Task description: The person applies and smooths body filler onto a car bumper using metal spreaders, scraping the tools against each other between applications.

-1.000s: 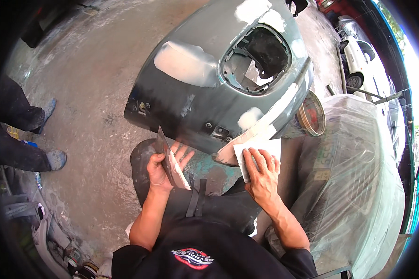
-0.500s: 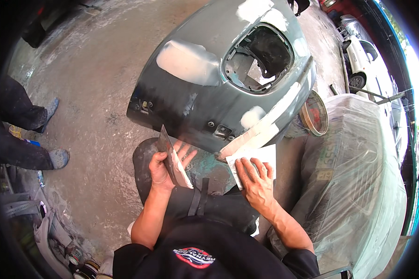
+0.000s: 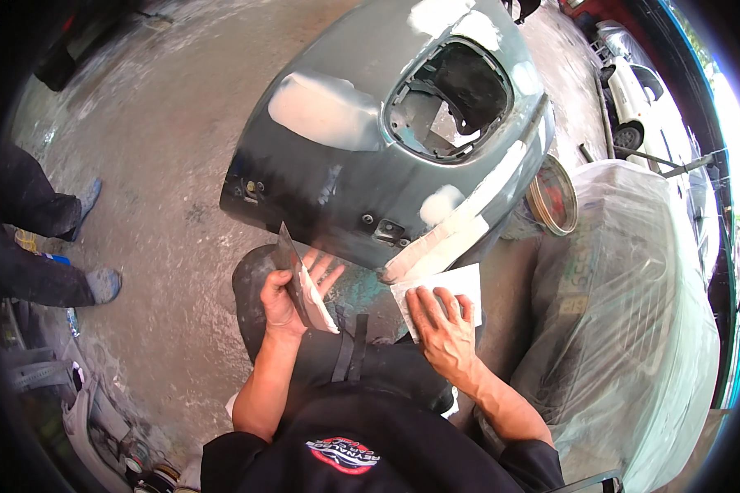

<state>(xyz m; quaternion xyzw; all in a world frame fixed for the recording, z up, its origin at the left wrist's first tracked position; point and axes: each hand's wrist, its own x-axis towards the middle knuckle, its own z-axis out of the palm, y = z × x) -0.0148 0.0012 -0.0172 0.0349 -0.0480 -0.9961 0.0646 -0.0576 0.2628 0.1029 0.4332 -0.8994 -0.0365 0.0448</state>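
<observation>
1. The left grip was partly closed. A thin dark plate was pinned by the thumb at its left face, while the other fingers were stretched out and slightly parted beyond its far side.
2. The plate was held steeply on edge above the lap, with its pointed upper corner turned toward the body panel. Pale paste was carried along its right-hand side, down toward the lower corner.
3. The right grip was closed on a white sheet. Its fingers were laid nearly straight and a little apart across the upper face. The thumb was hidden, so how the underside was held could not be told.
4. The white sheet was held nearly flat, just below the panel's near corner; whether its edge was touching the panel could not be told. The two hands were kept well apart, each with its own piece.
5. The dark grey panel was set in front of both hands, pierced by a large rounded opening. Its surface was marked with whitish patches, and its right-hand border was covered by a long pale strip.
6. A round container was placed beside the panel's right side. Farther right, a bulky form was covered by clear plastic sheeting.
</observation>
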